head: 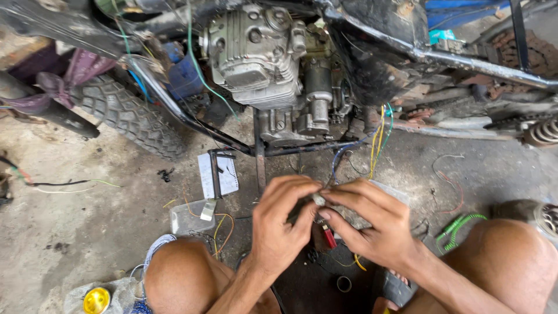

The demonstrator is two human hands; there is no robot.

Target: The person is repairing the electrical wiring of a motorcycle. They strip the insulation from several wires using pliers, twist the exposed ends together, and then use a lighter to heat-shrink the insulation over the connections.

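My left hand (281, 224) and my right hand (372, 224) meet over the floor between my knees. Their fingertips pinch a small pale connector (318, 198) between them. A bundle of yellow, green and blue wires (378, 142) hangs from the motorcycle frame down toward my hands. Under my right hand lies a grey block-like part (354, 220), mostly hidden. A small red piece (329, 237) shows below my fingers.
A silver motorcycle engine (261, 58) sits in a black frame (279, 150) just ahead. A knobby tyre (131, 116) stands at left. A clear plastic box (189, 218), loose wires, a green coiled cable (459, 227) and a yellow roll (96, 300) lie on the dirty concrete floor.
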